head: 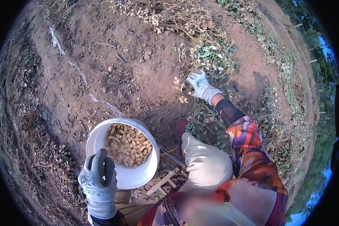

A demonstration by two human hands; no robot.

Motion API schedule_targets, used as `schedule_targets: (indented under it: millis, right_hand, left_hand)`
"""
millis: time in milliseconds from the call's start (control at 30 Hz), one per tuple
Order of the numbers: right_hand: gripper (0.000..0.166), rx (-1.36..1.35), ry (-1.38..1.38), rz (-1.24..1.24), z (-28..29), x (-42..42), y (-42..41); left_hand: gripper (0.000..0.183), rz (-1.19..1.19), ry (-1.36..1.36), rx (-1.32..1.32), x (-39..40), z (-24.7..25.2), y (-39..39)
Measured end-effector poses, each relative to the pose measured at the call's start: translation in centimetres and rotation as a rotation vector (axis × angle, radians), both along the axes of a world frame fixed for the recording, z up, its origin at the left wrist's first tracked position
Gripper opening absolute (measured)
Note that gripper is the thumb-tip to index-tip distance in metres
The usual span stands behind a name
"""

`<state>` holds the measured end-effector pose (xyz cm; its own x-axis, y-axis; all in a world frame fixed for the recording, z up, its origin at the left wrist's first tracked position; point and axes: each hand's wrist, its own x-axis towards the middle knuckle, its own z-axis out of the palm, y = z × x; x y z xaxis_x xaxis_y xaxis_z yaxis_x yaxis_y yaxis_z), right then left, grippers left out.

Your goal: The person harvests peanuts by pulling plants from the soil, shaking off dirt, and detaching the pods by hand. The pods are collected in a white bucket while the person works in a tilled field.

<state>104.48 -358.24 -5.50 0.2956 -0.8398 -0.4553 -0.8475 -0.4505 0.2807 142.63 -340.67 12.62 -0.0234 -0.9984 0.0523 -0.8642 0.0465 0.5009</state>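
Note:
My left hand, in a grey knit work glove with dark coated fingers, is over the near left rim of a white plastic bucket. Its fingers are curled, and their undersides are hidden. Unshelled peanuts lie inside the bucket. Out to the right, my right hand, gloved alike, reaches down to pulled peanut plants. A small cluster of peanut pods lies just beside its fingertips. Whether that hand grips any pods or stems does not show.
A heap of peanut plants with pods lies at the top. A strip of torn plastic film crosses the bare soil. Beside my dark red shoe and bent knee is a small wooden frame. Dry vines cover the left side.

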Motion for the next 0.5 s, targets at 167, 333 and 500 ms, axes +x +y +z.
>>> schedule_targets:
  millis: [167,333,500]
  right_hand:
    - [0.063,-0.419,-0.66,-0.142,8.3,-0.3,-2.6]
    - [0.077,-0.193,-1.39,-0.436,17.8,-6.3,-3.4]
    - [0.07,-0.507,-0.993,-0.183,23.5,4.4,-1.2]
  left_hand:
    - [0.02,-0.032,0.035,-0.098,-0.1,0.3,0.6]
    - [0.02,-0.101,0.06,-0.11,-1.6,0.9,1.0]
    - [0.018,-0.032,-0.001,-0.098,0.3,0.4,1.8]
